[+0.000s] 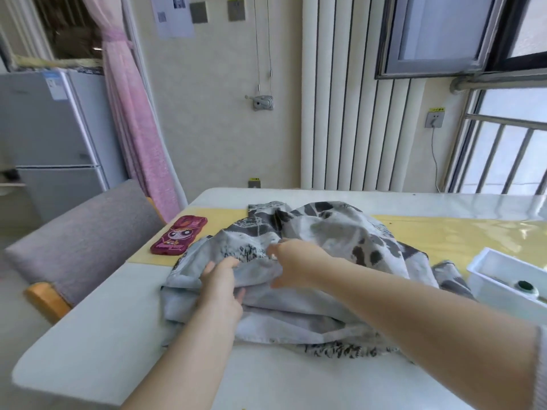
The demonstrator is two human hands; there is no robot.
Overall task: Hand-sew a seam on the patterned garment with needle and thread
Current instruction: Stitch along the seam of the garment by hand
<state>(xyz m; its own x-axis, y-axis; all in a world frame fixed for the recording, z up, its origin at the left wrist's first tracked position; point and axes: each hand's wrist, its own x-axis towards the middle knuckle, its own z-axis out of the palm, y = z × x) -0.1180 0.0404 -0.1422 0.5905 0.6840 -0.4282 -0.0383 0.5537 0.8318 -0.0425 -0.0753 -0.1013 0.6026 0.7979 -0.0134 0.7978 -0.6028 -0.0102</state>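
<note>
Fingers: left hand [222,288] fingers [208,270] are curled over a fold at the near-left edge of the garment [340,232], with the thumb closing on it from the near side. Right hand [299,261] is pinching a bunched bit of the same cloth between thumb and fingertips. It's a bit blurry, but both look clamped on fabric.
Count: two hands, one garment, one phone [179,235], one tray [485,279], one chair [88,238].
Surface: pale table [103,335] with a yellow runner [444,235] across the far half. The phone, in a dark pink cartoon case, lies on the runner just left of the cloth. The white tray sits at the right edge with a small dark round thing in it; can't tell what.
Room: grey chair tucked in on the left, fridge [50,137] far left, pink curtain [133,128] beside it, white radiator [349,113] on the far wall, windows far right.
Garment: grey with darker patches, heaped in the middle of the table, partly over the runner. It spreads far and right from the fingers, with a flatter folded part right under both hands.
</note>
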